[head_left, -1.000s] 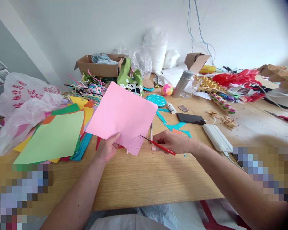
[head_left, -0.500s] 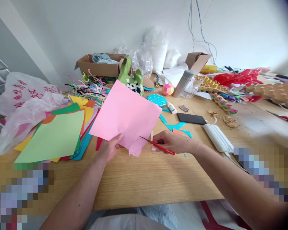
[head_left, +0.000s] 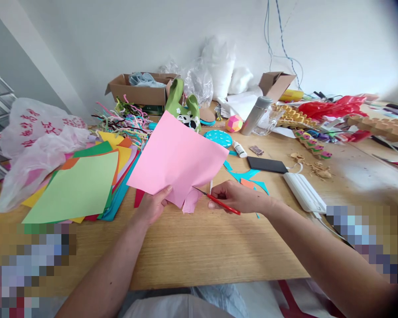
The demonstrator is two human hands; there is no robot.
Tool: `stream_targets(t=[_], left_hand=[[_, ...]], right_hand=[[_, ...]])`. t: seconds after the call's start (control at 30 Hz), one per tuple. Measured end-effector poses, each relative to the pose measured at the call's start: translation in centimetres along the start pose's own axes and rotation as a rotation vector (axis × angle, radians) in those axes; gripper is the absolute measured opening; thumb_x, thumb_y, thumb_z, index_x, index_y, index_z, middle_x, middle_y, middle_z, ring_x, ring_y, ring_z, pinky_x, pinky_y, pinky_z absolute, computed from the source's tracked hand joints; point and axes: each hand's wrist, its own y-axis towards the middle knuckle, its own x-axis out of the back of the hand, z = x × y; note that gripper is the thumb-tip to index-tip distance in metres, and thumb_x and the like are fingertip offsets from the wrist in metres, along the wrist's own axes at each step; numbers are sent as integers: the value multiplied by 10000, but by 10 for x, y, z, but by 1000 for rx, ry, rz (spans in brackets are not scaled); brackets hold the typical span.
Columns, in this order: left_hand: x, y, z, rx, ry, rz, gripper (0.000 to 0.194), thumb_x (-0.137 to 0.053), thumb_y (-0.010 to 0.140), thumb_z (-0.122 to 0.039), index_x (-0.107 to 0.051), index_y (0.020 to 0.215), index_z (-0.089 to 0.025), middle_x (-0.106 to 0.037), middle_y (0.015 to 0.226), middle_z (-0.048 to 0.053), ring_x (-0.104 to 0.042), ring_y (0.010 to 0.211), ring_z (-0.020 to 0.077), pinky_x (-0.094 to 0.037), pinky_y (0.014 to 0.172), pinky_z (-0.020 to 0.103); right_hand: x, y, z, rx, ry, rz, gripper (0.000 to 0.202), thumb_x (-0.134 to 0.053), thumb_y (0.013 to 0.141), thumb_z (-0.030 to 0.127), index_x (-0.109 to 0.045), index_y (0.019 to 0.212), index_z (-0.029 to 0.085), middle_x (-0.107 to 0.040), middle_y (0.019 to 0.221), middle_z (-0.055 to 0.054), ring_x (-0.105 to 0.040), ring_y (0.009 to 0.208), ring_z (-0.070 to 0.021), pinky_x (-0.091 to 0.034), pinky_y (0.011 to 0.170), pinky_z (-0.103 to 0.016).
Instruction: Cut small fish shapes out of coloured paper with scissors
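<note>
A large pink sheet of paper (head_left: pixel 177 157) is raised above the table, pinched at its lower edge by my left hand (head_left: pixel 155 206). Red-handled scissors (head_left: pixel 223 204) are in my right hand (head_left: pixel 234 196), with their tips at the sheet's lower right part. There a small pink flap (head_left: pixel 191 202) with a drawn outline hangs down, separated from the main sheet by a cut. Blue paper scraps (head_left: pixel 242 174) and an orange scrap (head_left: pixel 248 183) lie behind my right hand.
Coloured sheets (head_left: pixel 76 185) are stacked at the left beside a plastic bag (head_left: pixel 40 145). Behind are a cardboard box (head_left: pixel 137 95), a green bag (head_left: pixel 182 106), a grey bottle (head_left: pixel 257 115) and a glue bottle (head_left: pixel 239 149). A black power bank (head_left: pixel 267 164) and white power strip (head_left: pixel 305 192) sit right.
The pink sheet's lower flap has swung and folded, so less of its drawn outline shows, and the cut beside it looks wider. Both hands keep their holds.
</note>
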Motion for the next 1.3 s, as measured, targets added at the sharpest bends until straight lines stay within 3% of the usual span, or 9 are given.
stream_targets(t=[0.1,0.2,0.43,0.7,0.83,1.1,1.3], left_hand=[[0,0,-1,-13,-13,-4,626,-811,634,-214,-604,1222,-259,-703,1153,25,-602,1141,255,-492,928,368],[-2,-1,-5,-8,-60,11,560,-781,666,-182,-618,1197,-256,-703,1155,31,-590,1168,266,-496,944,394],[-9,-5,-10,41,-90,23,499,-758,676,-135,-639,1148,-247,-710,1136,41,-614,1132,296,-546,857,420],[0,-2,-2,45,-29,-7,414,-779,676,-173,-665,1070,-229,-719,1084,32,-637,1062,259,-535,761,327],[-2,-3,-3,63,-37,-10,411,-785,665,-169,-668,1057,-214,-712,1092,39,-638,1047,254,-528,770,325],[-7,-5,-5,73,-62,8,429,-777,672,-158,-665,1084,-207,-704,1120,55,-570,1193,271,-499,943,372],[-6,-5,-5,71,-66,41,494,-772,683,-147,-637,1152,-219,-687,1177,56,-589,1173,269,-536,914,380]], right_hand=[[2,0,2,6,-9,0,493,-540,830,605,-418,594,189,-370,526,64,-301,482,-75,-197,457,-225],[3,-1,5,-16,-22,3,463,-548,835,566,-434,595,187,-387,521,60,-310,476,-76,-185,453,-229],[2,-2,5,-20,18,12,454,-551,831,560,-427,600,189,-414,522,56,-329,463,-74,-185,447,-229],[1,0,9,-15,42,13,455,-562,819,565,-418,604,191,-439,531,54,-356,469,-75,-202,452,-224],[-1,0,12,-43,98,28,427,-569,818,526,-419,598,193,-433,508,59,-361,454,-75,-221,446,-218],[-3,-1,7,-42,173,48,418,-597,809,492,-401,591,195,-384,481,76,-350,444,-70,-234,444,-209],[-5,1,5,-29,93,14,430,-573,827,515,-413,596,191,-395,503,67,-329,458,-71,-212,460,-221]])
